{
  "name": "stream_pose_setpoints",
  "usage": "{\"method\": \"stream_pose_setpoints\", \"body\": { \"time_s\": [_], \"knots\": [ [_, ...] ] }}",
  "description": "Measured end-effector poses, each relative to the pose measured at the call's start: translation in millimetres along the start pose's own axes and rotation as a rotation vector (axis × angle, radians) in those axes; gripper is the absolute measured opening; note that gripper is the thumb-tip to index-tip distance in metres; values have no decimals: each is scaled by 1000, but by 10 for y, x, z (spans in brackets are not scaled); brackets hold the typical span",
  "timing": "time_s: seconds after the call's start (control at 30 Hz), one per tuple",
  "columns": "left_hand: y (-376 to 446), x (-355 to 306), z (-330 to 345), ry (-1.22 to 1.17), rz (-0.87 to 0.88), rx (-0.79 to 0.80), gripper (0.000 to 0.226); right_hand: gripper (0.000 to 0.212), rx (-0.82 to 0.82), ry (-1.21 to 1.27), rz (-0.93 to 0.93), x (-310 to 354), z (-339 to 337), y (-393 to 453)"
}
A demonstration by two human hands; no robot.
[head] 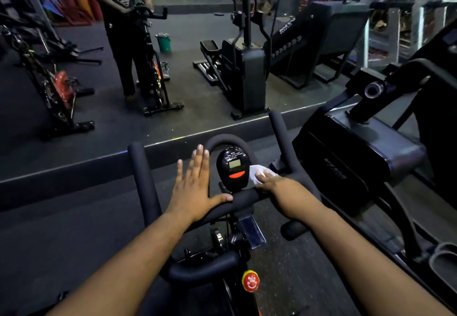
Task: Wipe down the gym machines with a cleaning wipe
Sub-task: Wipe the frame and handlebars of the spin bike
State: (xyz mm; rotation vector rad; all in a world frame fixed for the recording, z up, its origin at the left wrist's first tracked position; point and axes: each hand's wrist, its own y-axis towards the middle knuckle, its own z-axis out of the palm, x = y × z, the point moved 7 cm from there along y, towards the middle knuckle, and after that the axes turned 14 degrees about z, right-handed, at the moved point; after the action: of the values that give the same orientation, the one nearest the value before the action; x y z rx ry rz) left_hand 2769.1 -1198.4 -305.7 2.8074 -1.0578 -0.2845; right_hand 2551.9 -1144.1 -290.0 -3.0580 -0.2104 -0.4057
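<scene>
Looking down over my two forearms, I see a spin bike's black foam handlebar (247, 195) running across the middle of the view, with its two horns rising toward a wall mirror (148, 68). My left hand (193, 184) lies flat and released, fingers straight and pointing away from me, the thumb resting along the crossbar just left of the bike's small console (233, 168). That console is a glossy black pod with a grey display and an orange-red button, standing upright at the bar's centre inside the curved inner loop. My right hand (269, 182) presses a white cleaning wipe (258, 172) down on the bar just right of the console; the wipe sticks out from under the fingertips and touches the console's side. Whether those fingers curl round the wipe or only press it flat, I cannot tell. Below the bar sits a red resistance knob (250, 281) on the frame. To my right stands a dark elliptical machine (358, 157). The mirror shows a person at the bike, a green bin (163, 42) and more machines.
</scene>
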Motion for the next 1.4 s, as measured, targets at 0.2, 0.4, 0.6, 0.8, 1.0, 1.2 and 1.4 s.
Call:
{"method": "stream_pose_setpoints", "body": {
  "time_s": [0.2,0.4,0.6,0.8,1.0,1.2,1.4],
  "knots": [
    [-132,-118,114,-45,-13,-6,122,66,-165,138,93,20,-283,348],
    [-240,-192,179,-35,7,12,121,77,-100,52,337,-11,158,-78],
    [-242,-205,161,-36,2,15,120,64,-86,-16,305,262,253,-503],
    [-268,-247,106,-52,19,1,118,55,-284,180,533,-152,53,-332],
    [-287,-247,133,-1,88,-47,115,52,-169,211,648,350,504,-464],
    [-370,-440,61,37,320,-157,101,52,-215,464,470,484,348,-876],
    [-377,-937,117,93,538,-94,95,57,-495,479,573,-70,-89,-1219]
  ]
}}
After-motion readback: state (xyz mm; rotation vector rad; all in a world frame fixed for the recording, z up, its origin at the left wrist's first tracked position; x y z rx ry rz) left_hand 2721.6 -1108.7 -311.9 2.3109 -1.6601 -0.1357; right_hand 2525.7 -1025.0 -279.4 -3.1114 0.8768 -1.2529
